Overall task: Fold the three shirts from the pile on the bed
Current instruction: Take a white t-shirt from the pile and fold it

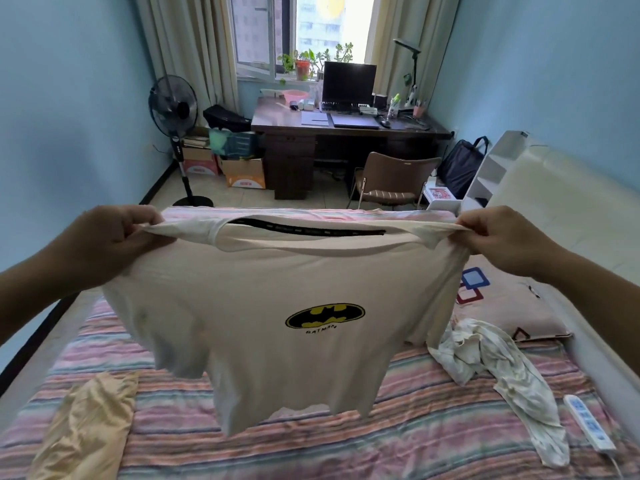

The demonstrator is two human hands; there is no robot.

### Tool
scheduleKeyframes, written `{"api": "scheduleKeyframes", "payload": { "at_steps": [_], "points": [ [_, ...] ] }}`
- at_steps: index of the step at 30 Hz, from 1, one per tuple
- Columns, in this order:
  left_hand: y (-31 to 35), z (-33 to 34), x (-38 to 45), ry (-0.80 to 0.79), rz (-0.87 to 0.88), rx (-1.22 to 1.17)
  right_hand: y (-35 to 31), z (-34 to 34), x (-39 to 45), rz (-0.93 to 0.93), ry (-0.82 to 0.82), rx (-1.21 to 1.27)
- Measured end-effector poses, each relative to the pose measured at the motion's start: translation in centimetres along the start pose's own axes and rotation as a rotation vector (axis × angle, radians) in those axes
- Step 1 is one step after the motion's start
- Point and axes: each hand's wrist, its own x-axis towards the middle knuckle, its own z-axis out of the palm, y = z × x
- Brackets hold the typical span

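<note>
A cream Batman shirt (263, 299) hangs spread in the air above the bed, its yellow-and-black logo facing me. My left hand (104, 240) pinches its left shoulder and my right hand (509, 237) pinches its right shoulder, stretching the neckline taut. Its hem dangles just over the striped bedspread (415, 420). A pale yellow shirt (86, 424) lies crumpled at the bed's lower left. A white shirt (498, 368) lies rumpled at the right, partly behind the held shirt's sleeve.
A pink pillow (512, 306) with square prints rests against the white headboard (568, 209) at right. A white power strip (588, 424) lies on the bed's right edge. Beyond the bed stand a chair (394, 181), a dark desk (346, 133) and a floor fan (173, 112).
</note>
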Motion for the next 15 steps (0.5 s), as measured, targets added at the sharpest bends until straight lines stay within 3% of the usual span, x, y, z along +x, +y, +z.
{"api": "scheduleKeyframes", "payload": {
  "at_steps": [7, 11, 15],
  "points": [
    [-2.8, -2.9, -3.2, -0.026, 0.081, -0.057, -3.0, -0.2, -2.6, -0.023, -0.008, 0.014],
    [-6.2, -4.3, -3.9, -0.089, -0.01, -0.188, -4.9, -1.4, -3.6, 0.034, -0.072, 0.078],
    [-8.2, -3.9, -3.5, -0.164, -0.042, -0.164, -5.7, -1.4, -2.9, 0.098, -0.152, 0.083]
  ]
}}
